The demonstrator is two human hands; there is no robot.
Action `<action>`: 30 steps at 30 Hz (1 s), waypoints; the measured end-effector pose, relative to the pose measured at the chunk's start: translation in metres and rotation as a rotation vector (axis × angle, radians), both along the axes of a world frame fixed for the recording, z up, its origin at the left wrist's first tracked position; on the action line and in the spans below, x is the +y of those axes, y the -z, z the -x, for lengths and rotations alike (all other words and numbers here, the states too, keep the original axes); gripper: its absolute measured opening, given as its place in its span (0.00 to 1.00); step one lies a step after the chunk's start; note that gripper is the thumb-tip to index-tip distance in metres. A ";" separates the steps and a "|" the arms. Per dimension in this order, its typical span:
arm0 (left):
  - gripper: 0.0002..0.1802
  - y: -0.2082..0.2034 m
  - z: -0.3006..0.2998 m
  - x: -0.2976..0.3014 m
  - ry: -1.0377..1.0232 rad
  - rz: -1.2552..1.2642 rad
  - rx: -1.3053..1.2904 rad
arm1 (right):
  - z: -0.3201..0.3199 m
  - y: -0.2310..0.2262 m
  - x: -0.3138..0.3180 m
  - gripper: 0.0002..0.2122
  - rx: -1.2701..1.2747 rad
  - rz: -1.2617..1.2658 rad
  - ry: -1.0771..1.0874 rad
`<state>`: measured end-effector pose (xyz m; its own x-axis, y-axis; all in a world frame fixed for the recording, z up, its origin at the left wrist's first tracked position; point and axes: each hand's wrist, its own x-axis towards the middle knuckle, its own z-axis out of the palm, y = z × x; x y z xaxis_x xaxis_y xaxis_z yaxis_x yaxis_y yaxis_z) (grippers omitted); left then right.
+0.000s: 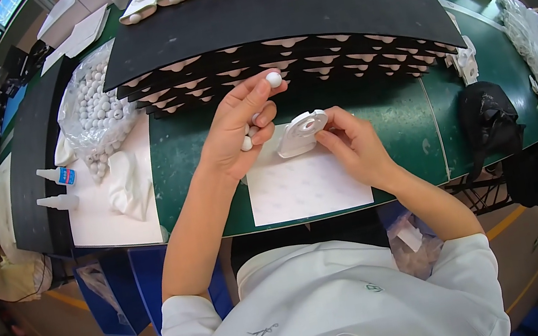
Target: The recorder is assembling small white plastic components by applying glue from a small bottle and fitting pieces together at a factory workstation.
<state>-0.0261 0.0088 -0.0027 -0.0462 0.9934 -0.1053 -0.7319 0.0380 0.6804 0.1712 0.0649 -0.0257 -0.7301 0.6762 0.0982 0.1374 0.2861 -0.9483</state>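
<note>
Head view: around paper (308, 190)
Left hand (230, 137): paper's upper left, pinching ball (274, 79); spares (246, 144) palmed, likely for reach
Right hand (362, 152): paper's right, gripping housing (292, 143) edge, likely keeping face clear

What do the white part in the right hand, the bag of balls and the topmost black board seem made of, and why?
White part: probably moulded plastic, satin; smooth surface, soft highlights.
Bag: thin, clear plastic film; crinkled, shiny, white balls visible inside.
Black board: matte, perhaps foam or plastic; flat, dull surface.
</note>
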 end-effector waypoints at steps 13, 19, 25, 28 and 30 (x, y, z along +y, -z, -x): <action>0.17 -0.002 -0.002 0.001 -0.048 0.007 -0.005 | 0.002 -0.002 -0.004 0.05 0.007 -0.297 0.020; 0.17 -0.004 -0.004 0.000 -0.027 0.016 0.036 | 0.000 -0.002 -0.004 0.06 -0.013 -0.379 -0.027; 0.15 -0.010 -0.014 -0.004 -0.016 0.055 0.290 | -0.004 -0.004 0.011 0.09 0.552 0.538 0.060; 0.16 -0.011 -0.017 -0.005 0.013 0.072 0.414 | -0.006 -0.007 0.014 0.09 0.604 0.707 0.095; 0.16 -0.016 -0.022 -0.005 0.000 0.070 0.423 | -0.007 -0.008 0.014 0.10 0.602 0.703 0.074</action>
